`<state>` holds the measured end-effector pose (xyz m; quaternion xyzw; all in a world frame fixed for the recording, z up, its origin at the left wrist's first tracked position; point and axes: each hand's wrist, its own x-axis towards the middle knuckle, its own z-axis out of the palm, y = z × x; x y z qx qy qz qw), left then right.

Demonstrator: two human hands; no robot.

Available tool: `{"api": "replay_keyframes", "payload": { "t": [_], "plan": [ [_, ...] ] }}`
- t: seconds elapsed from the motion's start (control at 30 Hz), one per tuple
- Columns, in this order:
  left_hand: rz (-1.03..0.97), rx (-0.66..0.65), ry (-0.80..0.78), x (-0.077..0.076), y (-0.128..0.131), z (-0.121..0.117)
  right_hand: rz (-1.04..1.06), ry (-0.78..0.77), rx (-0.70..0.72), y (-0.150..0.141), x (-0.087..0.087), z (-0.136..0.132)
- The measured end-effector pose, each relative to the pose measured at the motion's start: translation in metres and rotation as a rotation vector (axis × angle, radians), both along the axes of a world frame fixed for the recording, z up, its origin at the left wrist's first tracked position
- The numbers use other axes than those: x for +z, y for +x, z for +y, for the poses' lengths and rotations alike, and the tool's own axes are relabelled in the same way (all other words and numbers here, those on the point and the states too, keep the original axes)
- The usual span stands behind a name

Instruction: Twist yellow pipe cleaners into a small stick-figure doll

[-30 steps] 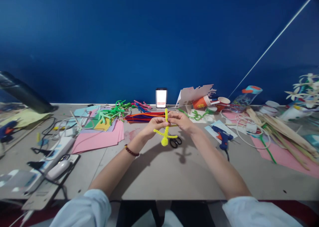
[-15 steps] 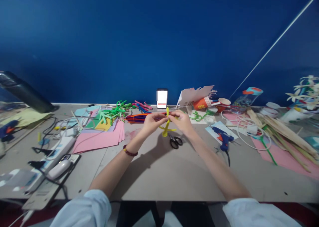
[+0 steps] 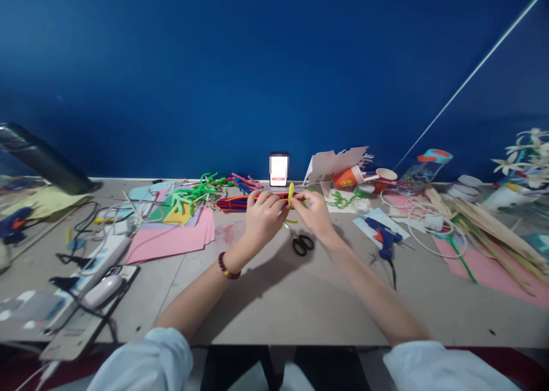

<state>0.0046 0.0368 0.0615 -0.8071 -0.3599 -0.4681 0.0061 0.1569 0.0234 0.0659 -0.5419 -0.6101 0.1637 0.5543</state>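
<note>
A yellow pipe cleaner piece (image 3: 291,192) stands upright between my two hands. My left hand (image 3: 266,216) is closed around its lower part, its back turned up, so most of the yellow shape is hidden. On the other side, the fingertips of my right hand (image 3: 311,211) pinch the piece near its middle. A bit of yellow shows below the left fingers. Just under the hands, black-handled scissors (image 3: 301,243) lie on the table. Behind my left hand is a bundle of purple, orange and red pipe cleaners (image 3: 234,203).
A lit phone (image 3: 279,170) leans at the blue wall. Left are pink paper sheets (image 3: 171,242), green pipe cleaners (image 3: 191,196) and a power strip (image 3: 94,271). Right lie a blue glue gun (image 3: 386,236), a white cable (image 3: 414,222) and paper cups (image 3: 347,178).
My left hand has rolled over and wrapped around the lower yellow part, covering the side arms that showed before. My right hand keeps its pinch almost in place.
</note>
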Motion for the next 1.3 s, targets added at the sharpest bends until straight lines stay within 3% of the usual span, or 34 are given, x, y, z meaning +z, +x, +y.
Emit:
{"api": "replay_keyframes", "payload": {
  "t": [0.3,0.57,0.73,0.97,1.17,1.3],
  "plan": [
    [0.074,0.028,0.071,-0.002,0.000,-0.001,0.122,-0.029,0.074,-0.009,0.000,-0.003],
    [-0.015,-0.061,-0.124,0.000,-0.003,0.005,0.129,-0.084,0.162,-0.002,0.003,0.000],
    [-0.138,-0.269,-0.343,0.004,-0.002,0.008,0.238,-0.220,0.433,0.014,0.011,0.004],
    [-0.451,-0.633,-0.912,0.010,-0.001,0.001,0.224,-0.310,0.613,0.030,0.023,0.002],
    [-0.583,-0.761,-1.198,0.009,0.001,0.000,0.244,-0.259,0.651,0.028,0.019,0.004],
    [-0.617,-0.747,-1.185,0.008,0.003,0.002,0.306,-0.280,0.627,0.025,0.014,0.006]
  ]
}}
